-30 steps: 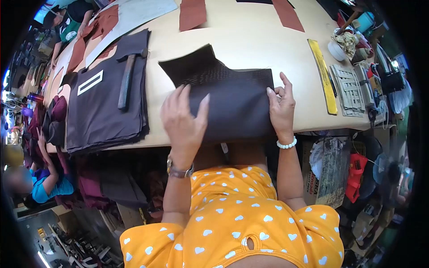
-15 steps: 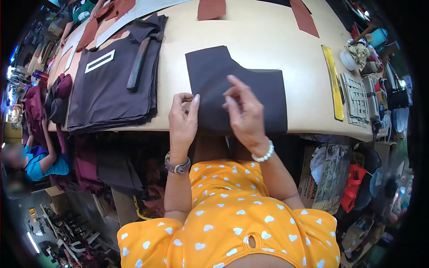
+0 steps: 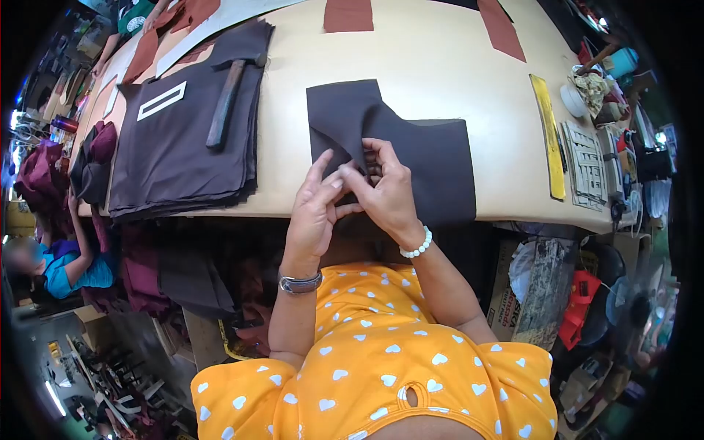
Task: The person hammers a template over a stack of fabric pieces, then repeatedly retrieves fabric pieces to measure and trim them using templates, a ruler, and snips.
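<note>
A dark cut piece of fabric [image 3: 433, 165] lies in front of me at the table's near edge, with a notch at its upper right. Its left part is lifted into a fold. My right hand [image 3: 386, 192], with a beaded bracelet at the wrist, is closed on that raised fold, thumb and fingers curled round the cloth. Close against it is my left hand [image 3: 314, 216], wearing a wristwatch; its fingers are apart and meet the right thumb. Whether the left fingertips also touch the cloth is partly hidden.
Left of me, a hammer [image 3: 226, 106] and a small pale rectangular frame [image 3: 162, 101] rest on a stack of dark fabric [image 3: 183, 169]. A yellow ruler [image 3: 547, 139] and pale templates [image 3: 584, 165] lie at right. Rust-coloured pieces [image 3: 348, 15] lie farther back. Another person [image 3: 70, 271] is at far left.
My right hand has come down and left onto the cloth and gripped it, raising a fold. My left hand has left the cloth's left edge and moved right, towards the right hand.
</note>
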A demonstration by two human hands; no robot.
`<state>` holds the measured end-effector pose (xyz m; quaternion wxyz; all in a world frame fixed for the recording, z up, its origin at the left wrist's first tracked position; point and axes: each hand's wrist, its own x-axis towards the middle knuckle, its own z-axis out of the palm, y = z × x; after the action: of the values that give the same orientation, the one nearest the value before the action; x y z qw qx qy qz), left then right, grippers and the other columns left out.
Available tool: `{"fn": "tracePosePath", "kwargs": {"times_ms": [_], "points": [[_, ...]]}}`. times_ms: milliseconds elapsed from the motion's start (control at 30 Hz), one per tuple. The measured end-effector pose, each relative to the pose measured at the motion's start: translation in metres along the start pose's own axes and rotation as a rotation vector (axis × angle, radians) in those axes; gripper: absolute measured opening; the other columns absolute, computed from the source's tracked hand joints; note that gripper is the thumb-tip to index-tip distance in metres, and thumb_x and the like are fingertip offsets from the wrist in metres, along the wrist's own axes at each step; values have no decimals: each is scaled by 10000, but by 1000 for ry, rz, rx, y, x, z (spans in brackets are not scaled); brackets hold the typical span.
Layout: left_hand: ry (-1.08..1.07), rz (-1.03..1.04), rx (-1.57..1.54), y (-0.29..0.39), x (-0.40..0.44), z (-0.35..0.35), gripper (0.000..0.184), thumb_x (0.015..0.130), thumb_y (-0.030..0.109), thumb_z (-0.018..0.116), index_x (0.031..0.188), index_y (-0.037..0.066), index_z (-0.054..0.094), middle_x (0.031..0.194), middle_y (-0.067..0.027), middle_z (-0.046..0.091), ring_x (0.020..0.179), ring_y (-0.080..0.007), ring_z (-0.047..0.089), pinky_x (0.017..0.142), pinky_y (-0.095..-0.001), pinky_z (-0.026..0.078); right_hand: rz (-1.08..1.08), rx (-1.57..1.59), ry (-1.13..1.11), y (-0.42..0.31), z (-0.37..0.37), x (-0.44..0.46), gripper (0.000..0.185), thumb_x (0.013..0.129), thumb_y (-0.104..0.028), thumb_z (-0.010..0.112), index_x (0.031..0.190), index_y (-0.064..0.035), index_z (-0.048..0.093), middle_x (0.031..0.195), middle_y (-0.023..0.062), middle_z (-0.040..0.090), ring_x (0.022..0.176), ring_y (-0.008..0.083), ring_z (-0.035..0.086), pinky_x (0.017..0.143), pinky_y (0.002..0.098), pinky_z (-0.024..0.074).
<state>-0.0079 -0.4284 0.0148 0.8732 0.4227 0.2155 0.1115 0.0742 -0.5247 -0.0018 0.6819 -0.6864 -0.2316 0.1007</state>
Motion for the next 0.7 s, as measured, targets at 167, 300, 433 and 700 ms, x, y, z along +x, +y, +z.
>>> {"fn": "tracePosePath", "kwargs": {"times_ms": [167,300,433,700], "points": [[159,336,530,-6,16,0,368,920,71,444,1281,11,407,1171,-145,562,1023,-182,574,822,-306,499,-18,23,93,14,-4,3,262,847,23,542,1100,47,476,803,144,651,704,100,607,593,219,453],[74,555,1156,-24,42,10,389,946,158,428,1289,-24,407,1270,-201,488,1204,-326,441,1018,-428,323,139,481,119,4,-29,4,363,860,15,549,1199,18,419,957,66,596,860,79,553,710,188,453],[79,560,1762,-42,47,25,569,941,395,405,1369,27,338,1422,-195,314,1329,-367,252,1072,-538,159,84,357,275,-11,-108,4,406,827,-10,609,1201,17,455,1103,91,545,1021,142,513,912,261,408],[66,545,1986,-12,61,-7,684,895,502,442,1405,69,297,1467,-152,255,1353,-349,209,1068,-555,143,96,-229,240,13,-245,17,507,815,-15,628,1261,51,396,1118,199,573,1000,175,568,854,278,457]]}}
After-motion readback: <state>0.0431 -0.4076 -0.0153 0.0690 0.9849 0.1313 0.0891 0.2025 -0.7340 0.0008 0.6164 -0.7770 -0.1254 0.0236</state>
